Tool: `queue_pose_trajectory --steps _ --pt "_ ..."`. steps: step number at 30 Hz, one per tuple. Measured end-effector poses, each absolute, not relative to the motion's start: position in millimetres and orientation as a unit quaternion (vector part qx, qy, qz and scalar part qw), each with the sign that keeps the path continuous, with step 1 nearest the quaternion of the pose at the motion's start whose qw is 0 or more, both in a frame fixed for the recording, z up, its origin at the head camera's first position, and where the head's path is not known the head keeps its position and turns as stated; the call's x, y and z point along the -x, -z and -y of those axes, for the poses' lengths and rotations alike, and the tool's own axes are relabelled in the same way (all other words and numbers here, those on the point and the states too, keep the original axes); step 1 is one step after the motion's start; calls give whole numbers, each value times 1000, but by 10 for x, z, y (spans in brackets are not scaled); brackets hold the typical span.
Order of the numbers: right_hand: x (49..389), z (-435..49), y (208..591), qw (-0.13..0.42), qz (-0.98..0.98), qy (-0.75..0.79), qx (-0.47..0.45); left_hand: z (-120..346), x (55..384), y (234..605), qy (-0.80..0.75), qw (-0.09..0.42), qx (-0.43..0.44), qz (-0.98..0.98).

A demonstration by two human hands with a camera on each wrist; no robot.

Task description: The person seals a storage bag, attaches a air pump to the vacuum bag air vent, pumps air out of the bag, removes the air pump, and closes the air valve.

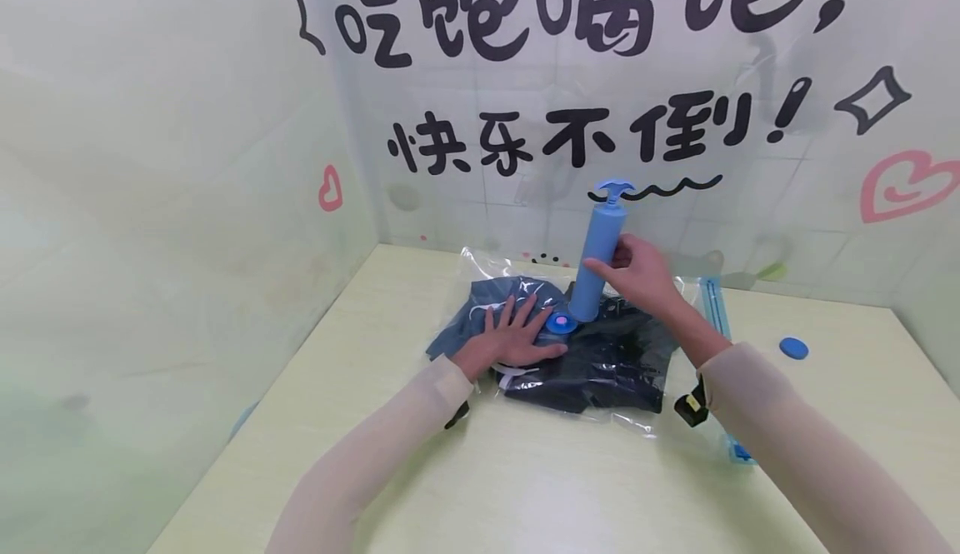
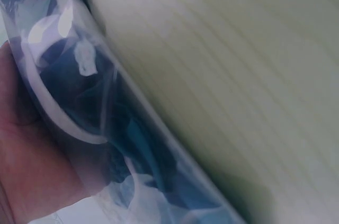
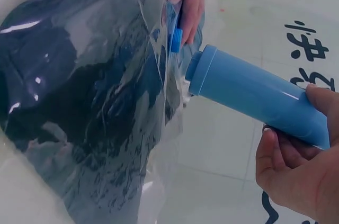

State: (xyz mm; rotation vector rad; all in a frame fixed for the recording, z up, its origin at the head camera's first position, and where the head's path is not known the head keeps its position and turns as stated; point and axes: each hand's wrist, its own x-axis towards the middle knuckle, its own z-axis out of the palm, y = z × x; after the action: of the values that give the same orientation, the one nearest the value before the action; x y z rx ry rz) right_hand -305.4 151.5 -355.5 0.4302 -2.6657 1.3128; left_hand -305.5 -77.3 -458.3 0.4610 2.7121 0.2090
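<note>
One sky-blue plastic cylindrical pump (image 1: pixel 602 246) is gripped, slightly tilted, by the right hand (image 1: pixel 643 277), its lower end held above the bag and apart from the round blue valve (image 1: pixel 561 323). The clear plastic bag (image 1: pixel 480 264) of dark fabric (image 1: pixel 630 346) is pressed by the spread left hand (image 1: pixel 517 342). Through bag slippage or off-centre lowering, the valve could be missed. Counted: one pump, one valve, one bag, one flat round blue cap (image 1: pixel 793 348) on the pale table (image 1: pixel 525 487); garments cannot be counted.
</note>
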Motion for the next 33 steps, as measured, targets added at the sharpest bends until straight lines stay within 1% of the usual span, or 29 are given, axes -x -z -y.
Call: queue_pose_trajectory --steps 14,23,33 --pt "3163 -1241 3607 48 886 -431 -168 758 3057 4555 -75 197 -160 -964" --pt "3190 -1161 3662 41 885 -424 -191 754 3053 4568 -73 206 -162 -962" --pt "3183 -1112 3696 33 883 -423 -201 761 3047 4560 -71 201 -160 -964"
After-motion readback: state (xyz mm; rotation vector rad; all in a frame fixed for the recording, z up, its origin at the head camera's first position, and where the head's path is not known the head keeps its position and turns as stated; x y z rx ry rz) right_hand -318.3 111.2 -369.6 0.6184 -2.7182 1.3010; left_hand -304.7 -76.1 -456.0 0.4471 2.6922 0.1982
